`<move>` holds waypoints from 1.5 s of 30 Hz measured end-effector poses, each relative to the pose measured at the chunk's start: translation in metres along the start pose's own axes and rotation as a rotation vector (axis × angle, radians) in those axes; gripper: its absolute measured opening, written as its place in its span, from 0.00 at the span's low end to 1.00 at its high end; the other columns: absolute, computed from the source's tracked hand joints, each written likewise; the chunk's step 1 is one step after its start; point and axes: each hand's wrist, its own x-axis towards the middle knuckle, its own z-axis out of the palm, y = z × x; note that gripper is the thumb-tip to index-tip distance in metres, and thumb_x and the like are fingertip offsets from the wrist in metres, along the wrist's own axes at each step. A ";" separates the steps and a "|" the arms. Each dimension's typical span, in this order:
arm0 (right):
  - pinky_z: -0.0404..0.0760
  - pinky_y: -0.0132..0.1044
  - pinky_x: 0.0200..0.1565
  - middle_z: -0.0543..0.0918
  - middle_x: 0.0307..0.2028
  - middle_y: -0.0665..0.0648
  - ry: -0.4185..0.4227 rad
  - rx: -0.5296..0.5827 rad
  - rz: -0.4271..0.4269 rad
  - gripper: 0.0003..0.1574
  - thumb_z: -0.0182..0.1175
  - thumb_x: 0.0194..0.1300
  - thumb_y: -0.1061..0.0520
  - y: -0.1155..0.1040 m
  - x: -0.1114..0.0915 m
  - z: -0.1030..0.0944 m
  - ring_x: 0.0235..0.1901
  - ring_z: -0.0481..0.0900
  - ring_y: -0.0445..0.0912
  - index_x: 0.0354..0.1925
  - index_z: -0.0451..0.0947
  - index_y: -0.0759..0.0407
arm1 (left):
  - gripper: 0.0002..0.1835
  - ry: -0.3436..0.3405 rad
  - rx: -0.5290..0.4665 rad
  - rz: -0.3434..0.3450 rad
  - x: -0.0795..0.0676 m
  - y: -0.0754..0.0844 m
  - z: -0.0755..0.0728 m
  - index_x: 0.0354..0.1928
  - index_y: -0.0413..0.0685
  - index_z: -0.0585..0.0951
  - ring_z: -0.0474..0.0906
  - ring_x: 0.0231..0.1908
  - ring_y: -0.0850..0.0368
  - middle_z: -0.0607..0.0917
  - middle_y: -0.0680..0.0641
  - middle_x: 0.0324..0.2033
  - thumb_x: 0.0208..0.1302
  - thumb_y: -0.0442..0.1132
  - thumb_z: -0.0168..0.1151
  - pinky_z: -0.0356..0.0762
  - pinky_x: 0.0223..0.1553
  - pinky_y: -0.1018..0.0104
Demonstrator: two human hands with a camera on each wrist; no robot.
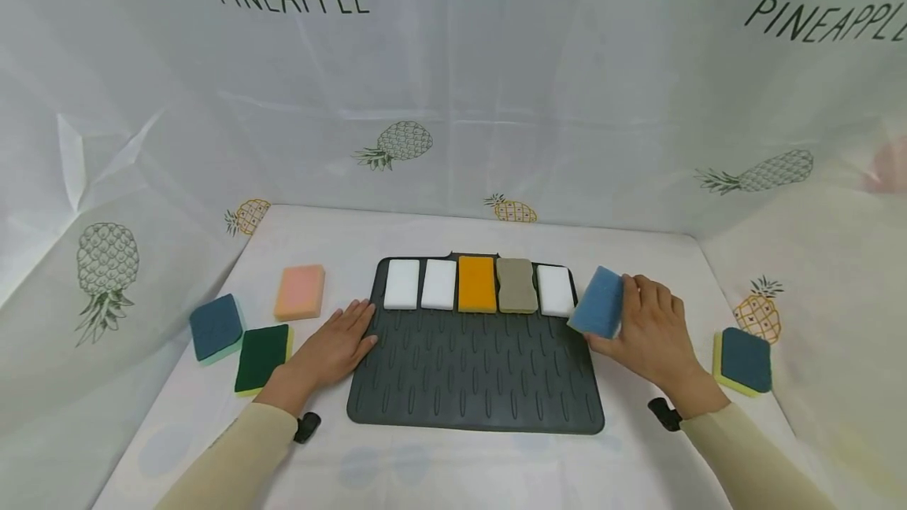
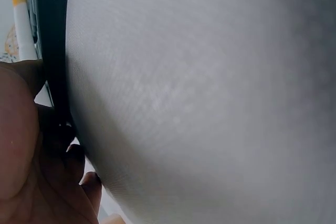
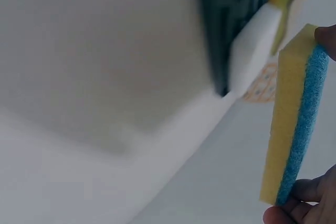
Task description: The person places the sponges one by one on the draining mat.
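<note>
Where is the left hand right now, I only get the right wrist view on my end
Observer: In the head view, the left hand has its fingers at the left edge of the dark tray.
Operator: I only catch a corner of that tray. How many blocks are on it?
Observer: Five blocks, in a row along its far edge.
Operator: And what lies out to the right of the right hand, past the blue sponge it holds?
Observer: One two-layer sponge, dark blue side up.
</note>
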 end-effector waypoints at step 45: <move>0.75 0.51 0.69 0.73 0.71 0.62 -0.429 0.077 -0.340 0.77 0.56 0.53 0.10 -0.279 0.056 0.062 0.68 0.73 0.55 0.78 0.64 0.64 | 0.34 0.024 0.022 0.025 -0.001 0.003 -0.001 0.80 0.32 0.60 0.58 0.80 0.34 0.64 0.32 0.79 0.84 0.47 0.50 0.58 0.79 0.36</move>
